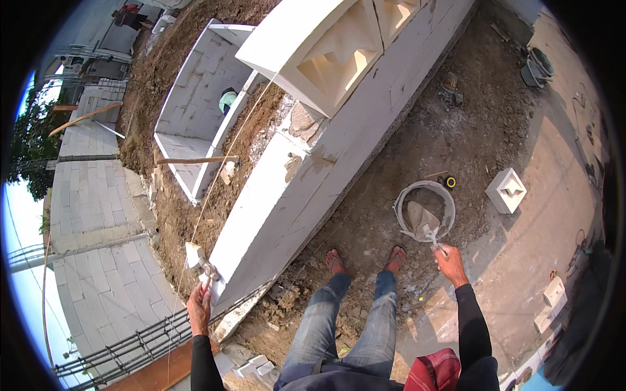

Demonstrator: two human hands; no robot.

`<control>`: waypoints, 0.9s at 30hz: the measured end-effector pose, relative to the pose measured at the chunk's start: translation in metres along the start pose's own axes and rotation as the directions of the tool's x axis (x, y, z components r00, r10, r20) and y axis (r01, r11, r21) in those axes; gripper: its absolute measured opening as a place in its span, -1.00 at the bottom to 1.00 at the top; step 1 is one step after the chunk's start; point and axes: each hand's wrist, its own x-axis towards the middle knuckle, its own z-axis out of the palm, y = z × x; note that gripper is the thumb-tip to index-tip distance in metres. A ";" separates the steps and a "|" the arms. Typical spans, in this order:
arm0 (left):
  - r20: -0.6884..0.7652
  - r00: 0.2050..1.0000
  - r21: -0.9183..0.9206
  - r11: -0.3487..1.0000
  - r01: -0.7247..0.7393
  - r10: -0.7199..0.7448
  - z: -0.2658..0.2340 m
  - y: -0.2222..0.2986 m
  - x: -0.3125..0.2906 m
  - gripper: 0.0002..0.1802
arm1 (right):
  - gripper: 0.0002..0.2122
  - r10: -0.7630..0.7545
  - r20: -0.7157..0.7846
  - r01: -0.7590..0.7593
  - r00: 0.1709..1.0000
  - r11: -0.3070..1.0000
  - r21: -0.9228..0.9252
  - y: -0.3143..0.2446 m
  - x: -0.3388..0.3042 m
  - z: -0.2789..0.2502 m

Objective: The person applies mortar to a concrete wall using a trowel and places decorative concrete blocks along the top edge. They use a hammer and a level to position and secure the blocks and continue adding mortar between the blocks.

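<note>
My left hand (pixel 199 307) is closed around the reddish handle of a hammer-like tool (pixel 208 268), whose exact kind is hard to make out. Its head rests on or just above the near end of the white block wall (pixel 255 205), beside a small pale block (pixel 194 253). Out to the right, my right hand (pixel 450 264) grips a mortar-smeared trowel (pixel 432 236). The trowel's blade reaches over the near rim of a round bucket (pixel 452 207), in which grey mortar (pixel 420 215) lies. Wet mortar (pixel 319 156) marks the wall beside the cream openwork blocks (pixel 339 62).
A taut string (pixel 215 179) runs along the wall. Beside the bucket lie a tape measure (pixel 450 182) and a loose openwork block (pixel 506 191). Rebar (pixel 124 348) crosses the lower left. Someone in a green head covering (pixel 227 100) is beyond the wall, near a block enclosure (pixel 195 98).
</note>
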 end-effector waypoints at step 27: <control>-0.046 0.995 -0.241 0.965 -0.102 0.094 0.029 -0.015 0.019 -0.64 | -0.58 0.012 -0.358 0.129 0.933 0.922 0.366 -0.452 -0.041 0.270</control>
